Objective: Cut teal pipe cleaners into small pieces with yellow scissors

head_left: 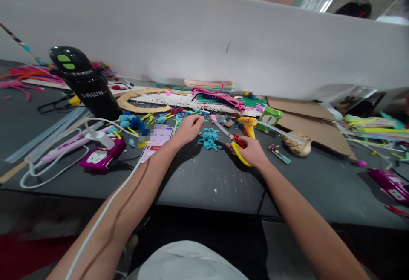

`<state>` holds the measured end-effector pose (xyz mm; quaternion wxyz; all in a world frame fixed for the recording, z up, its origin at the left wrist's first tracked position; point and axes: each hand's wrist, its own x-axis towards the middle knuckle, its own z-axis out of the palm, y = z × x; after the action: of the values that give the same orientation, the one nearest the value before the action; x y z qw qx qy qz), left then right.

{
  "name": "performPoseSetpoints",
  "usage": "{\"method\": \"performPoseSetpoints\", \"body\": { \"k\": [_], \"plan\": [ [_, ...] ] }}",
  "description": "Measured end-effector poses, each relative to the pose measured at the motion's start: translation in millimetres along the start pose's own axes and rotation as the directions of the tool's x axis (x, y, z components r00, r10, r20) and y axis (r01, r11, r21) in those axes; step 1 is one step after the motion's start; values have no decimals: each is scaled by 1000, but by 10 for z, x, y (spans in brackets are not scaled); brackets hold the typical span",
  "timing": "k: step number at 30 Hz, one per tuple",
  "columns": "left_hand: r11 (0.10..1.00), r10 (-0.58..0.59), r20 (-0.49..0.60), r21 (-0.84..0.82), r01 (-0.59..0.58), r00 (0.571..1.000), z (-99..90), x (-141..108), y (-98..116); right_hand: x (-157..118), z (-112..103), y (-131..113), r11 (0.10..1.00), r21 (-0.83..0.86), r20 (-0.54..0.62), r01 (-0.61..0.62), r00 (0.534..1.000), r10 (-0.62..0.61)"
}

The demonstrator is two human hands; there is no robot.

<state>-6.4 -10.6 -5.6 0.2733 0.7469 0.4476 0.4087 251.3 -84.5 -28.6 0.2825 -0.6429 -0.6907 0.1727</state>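
My right hand (252, 150) grips scissors (238, 148) with yellow and red handles, their blades pointing away and to the left. Closed in a pinch, my left hand (191, 127) is just left of the blade tips; whatever it may hold is too small to make out. Between both hands, on the grey table, lies a small heap of short turquoise cut pieces (209, 138). A phone (159, 137) with a running timer on its screen lies partly behind my left forearm. Just beyond my right hand is a yellow glue gun (248, 123) with a clear glue stick.
A black bottle (86, 84) and a purple power block (102, 154) with a white cable stand on the left. Behind are a tan ring (124, 103), pipe cleaners (220, 94) and a green box (268, 120). Cardboard (313, 131) lies to the right, below a white partition (179, 37).
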Motion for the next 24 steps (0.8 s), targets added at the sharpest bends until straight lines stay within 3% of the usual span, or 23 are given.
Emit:
{"method": "performPoseSetpoints", "body": {
  "k": [16, 24],
  "plan": [
    [999, 20, 15, 26, -20, 1000, -3, -6, 30, 39, 23, 50, 999, -39, 35, 21, 999, -20],
    [999, 17, 15, 37, -18, 1000, -2, 4, 18, 2, 0, -8, 1000, -15, -2, -1, 1000, 1]
  ]
}}
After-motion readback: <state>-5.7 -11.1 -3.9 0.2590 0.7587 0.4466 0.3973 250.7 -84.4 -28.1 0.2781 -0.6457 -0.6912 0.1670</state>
